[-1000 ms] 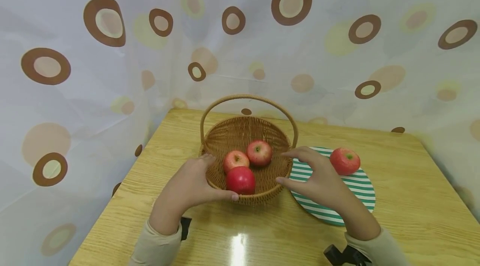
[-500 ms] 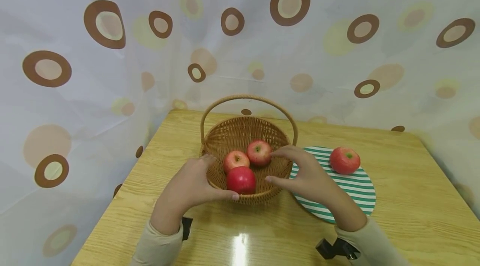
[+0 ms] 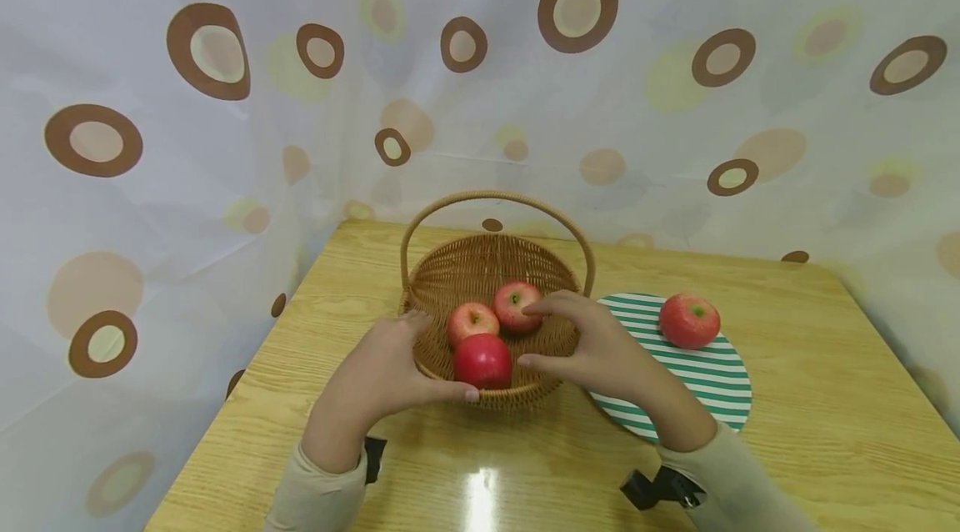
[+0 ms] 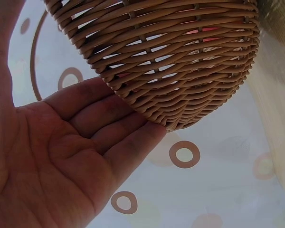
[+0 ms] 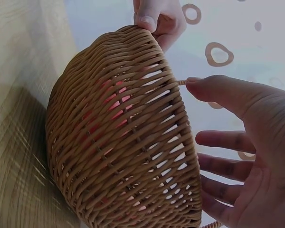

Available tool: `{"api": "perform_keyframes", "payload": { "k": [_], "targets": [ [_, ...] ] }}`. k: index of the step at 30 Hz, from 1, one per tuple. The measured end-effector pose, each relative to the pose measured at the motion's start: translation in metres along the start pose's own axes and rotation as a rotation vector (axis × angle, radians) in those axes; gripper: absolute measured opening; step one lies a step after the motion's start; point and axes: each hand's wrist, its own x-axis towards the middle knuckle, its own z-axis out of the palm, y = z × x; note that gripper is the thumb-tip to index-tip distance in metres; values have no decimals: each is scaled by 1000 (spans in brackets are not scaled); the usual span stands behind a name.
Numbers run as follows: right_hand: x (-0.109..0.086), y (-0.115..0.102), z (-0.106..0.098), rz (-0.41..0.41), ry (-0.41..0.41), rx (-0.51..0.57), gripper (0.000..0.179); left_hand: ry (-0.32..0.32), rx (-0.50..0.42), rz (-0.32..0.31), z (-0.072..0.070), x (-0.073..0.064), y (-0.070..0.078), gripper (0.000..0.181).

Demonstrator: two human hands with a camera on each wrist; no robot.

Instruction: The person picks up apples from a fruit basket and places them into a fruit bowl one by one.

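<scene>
A wicker basket (image 3: 442, 265) with a tall arched handle stands on the table, three red apples inside. One apple (image 3: 483, 361) lies at the front, with a second (image 3: 472, 320) just behind it and a third (image 3: 516, 305) at the back right. My left hand (image 3: 375, 378) holds the basket's left front rim, its thumb lying along the front edge. In the left wrist view its fingertips pass behind the wicker wall. My right hand (image 3: 600, 348) reaches over the right rim with thumb and fingers spread, holding nothing. Its index fingertip overlaps the third apple; contact cannot be told.
Right of the basket lies a round green-and-white striped mat (image 3: 708, 382), partly under my right forearm in view. Another red apple (image 3: 688, 321) sits on its back edge. Behind the wooden table (image 3: 810, 399) hangs a spotted cloth (image 3: 645, 115).
My right hand has moved left, from above the striped mat's edge to over the basket's inside, towards the apples. The left hand, basket and apples have stayed in place.
</scene>
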Motion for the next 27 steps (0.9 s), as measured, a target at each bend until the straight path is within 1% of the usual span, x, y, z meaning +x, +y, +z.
{"api": "perform_keyframes", "payload": {
  "k": [5,7,10,14,16,18,21,27],
  "targets": [
    [6,1,5,5,-54,26,55,-11,-2,-17,-1,-1,1,103],
    [9,1,8,6,-75,39,57,-13,-9,-26,-2,-1,1,105],
    [13,1,12,5,-108,39,58,-6,-9,-29,-2,-1,1,102],
    [18,-1,16,12,-150,25,62,-3,-15,-28,-1,-1,1,91],
    [21,-2,17,1,-170,15,64,-8,-23,-34,-1,-1,1,87],
    [23,-3,18,-11,-186,-1,67,-8,-24,-39,-1,-1,1,86],
    [27,-3,21,-22,-210,3,69,-8,-25,-40,-1,-1,1,84],
    [31,0,25,-38,-240,-6,68,-13,-27,-31,0,-1,3,78]
  ]
}}
